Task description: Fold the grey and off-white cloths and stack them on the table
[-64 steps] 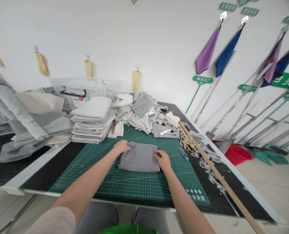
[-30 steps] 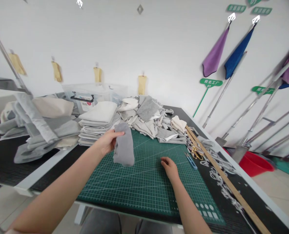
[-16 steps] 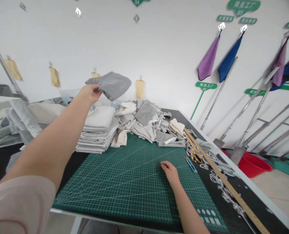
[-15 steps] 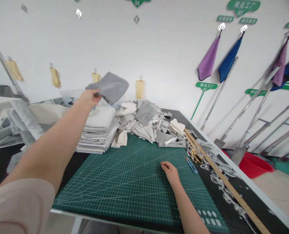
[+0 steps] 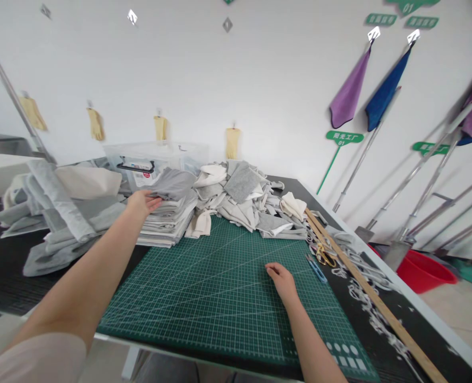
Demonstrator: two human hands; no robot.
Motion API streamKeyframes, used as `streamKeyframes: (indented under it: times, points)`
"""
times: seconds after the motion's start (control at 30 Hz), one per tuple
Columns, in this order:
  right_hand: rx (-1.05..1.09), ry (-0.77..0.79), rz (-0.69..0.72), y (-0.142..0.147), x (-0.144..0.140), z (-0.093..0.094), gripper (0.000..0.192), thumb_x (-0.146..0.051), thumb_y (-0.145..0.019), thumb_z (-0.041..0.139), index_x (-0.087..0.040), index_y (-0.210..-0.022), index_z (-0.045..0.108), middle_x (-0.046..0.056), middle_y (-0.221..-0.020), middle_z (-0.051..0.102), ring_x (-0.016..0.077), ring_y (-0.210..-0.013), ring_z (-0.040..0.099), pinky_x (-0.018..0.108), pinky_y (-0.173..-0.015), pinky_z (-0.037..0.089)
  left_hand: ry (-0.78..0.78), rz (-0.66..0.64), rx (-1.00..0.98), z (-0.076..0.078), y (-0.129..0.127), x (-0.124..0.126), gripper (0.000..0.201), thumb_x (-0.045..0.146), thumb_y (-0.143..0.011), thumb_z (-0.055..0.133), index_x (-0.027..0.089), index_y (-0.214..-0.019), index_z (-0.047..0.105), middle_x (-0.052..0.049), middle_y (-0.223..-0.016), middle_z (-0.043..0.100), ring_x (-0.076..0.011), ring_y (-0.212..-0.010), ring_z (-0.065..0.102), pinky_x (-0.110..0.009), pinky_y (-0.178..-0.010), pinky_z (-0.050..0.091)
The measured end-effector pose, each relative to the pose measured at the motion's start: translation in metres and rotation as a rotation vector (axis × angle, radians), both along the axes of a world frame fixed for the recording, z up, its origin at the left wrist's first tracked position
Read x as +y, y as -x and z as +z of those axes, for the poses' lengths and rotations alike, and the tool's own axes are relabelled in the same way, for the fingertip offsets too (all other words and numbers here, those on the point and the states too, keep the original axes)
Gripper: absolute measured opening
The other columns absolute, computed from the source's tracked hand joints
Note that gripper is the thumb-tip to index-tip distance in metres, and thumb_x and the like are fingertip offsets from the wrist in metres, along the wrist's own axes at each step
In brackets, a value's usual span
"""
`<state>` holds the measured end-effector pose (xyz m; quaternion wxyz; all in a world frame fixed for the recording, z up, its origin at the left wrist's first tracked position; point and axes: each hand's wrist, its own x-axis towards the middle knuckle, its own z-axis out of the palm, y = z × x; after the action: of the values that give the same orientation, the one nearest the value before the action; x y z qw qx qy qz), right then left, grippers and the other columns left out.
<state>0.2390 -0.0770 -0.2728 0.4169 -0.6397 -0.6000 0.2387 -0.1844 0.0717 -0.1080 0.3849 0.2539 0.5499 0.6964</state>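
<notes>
Left hand (image 5: 142,203), a bit left of the frame's centre: its fingers (image 5: 154,200) are loosely spread and lie against the near-left edge of the folded grey cloth (image 5: 173,183), touching it but not pinching it as far as I can see. That cloth sits on top of the stack of folded cloths (image 5: 165,223), lying flat, a soft fuzzy rectangle-ish piece with its long axis running from lower left up toward upper right in the frame, the far corner pointing at the loose heap. It's a darker mid grey than the pale grey and off-white layers under it, which are neatly squared with the edges lined up.

Right hand (image 5: 283,279) is lower and right of centre, palm down on the green cutting mat (image 5: 220,298), fingers relaxed and slightly curled, holding nothing. The mat is smooth, dark green with a fine white grid and some diagonal lines.

Going outward: just right of the stack there's a messy heap of fabric scraps (image 5: 247,199), grey and cream, crumpled, some fleecy-looking. Behind the stack, a clear plastic storage box (image 5: 148,157) with a black handle. Far left, a slumped pile of bigger grey and beige fabric (image 5: 60,213). Along the right edge of the mat, small blue snips (image 5: 316,268), gold-handled scissors (image 5: 324,254), and a long wooden ruler (image 5: 363,292) running diagonally to the lower right across the black surface (image 5: 5,276), with pale trimmings strewn around it.
</notes>
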Motion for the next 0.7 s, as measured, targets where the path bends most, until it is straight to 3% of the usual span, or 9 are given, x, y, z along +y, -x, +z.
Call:
streamKeyframes:
  times: [0.17, 0.33, 0.43, 0.53, 0.7]
  points:
    - [-0.012, -0.002, 0.006, 0.0, -0.001, 0.002, 0.021, -0.031, -0.068, 0.042, -0.022, -0.076, 0.059, 0.0, -0.079, 0.06, 0.0158, -0.074, 0.054, 0.027, -0.069, 0.039, 0.11, 0.082, -0.084, 0.002, -0.001, -0.01, 0.005, 0.009, -0.074, 0.037, 0.007, -0.074, 0.04, -0.005, -0.068, 0.048, -0.0142, -0.063, 0.05, -0.032, -0.054, 0.041]
    - [-0.03, -0.018, 0.002, 0.001, -0.002, 0.004, 0.021, -0.029, -0.068, 0.042, -0.022, -0.075, 0.06, 0.001, -0.078, 0.06, 0.0161, -0.074, 0.053, 0.027, -0.069, 0.039, 0.062, 0.093, -0.133, -0.009, -0.009, -0.037, 0.004, 0.008, -0.071, 0.037, 0.011, -0.073, 0.038, 0.001, -0.063, 0.047, -0.0075, -0.055, 0.045, -0.024, -0.054, 0.04]
    - [-0.04, -0.023, -0.011, 0.002, -0.002, 0.005, 0.02, -0.029, -0.068, 0.042, -0.022, -0.074, 0.06, 0.001, -0.078, 0.06, 0.0164, -0.074, 0.053, 0.028, -0.069, 0.039, 0.004, 0.145, -0.107, -0.034, -0.037, -0.054, 0.015, 0.006, -0.067, 0.035, 0.015, -0.079, 0.037, 0.005, -0.059, 0.043, -0.0041, -0.048, 0.041, -0.017, -0.049, 0.036]
    - [-0.058, -0.023, -0.013, 0.003, -0.001, 0.006, 0.019, -0.027, -0.067, 0.042, -0.022, -0.072, 0.06, 0.001, -0.076, 0.06, 0.0162, -0.073, 0.053, 0.028, -0.069, 0.039, -0.017, 0.113, -0.035, -0.071, -0.089, -0.071, 0.018, 0.008, -0.063, 0.037, 0.017, -0.079, 0.039, 0.006, -0.057, 0.042, -0.0042, -0.043, 0.038, -0.015, -0.043, 0.031]
    - [-0.105, -0.024, 0.014, 0.005, 0.0, 0.008, 0.019, -0.027, -0.067, 0.042, -0.023, -0.069, 0.06, 0.0, -0.076, 0.059, 0.0158, -0.073, 0.052, 0.027, -0.069, 0.038, -0.007, -0.316, 0.093, -0.128, -0.186, -0.099, 0.011, 0.014, -0.058, 0.043, 0.015, -0.065, 0.05, 0.003, -0.049, 0.048, -0.0072, -0.04, 0.042, -0.018, -0.039, 0.031]
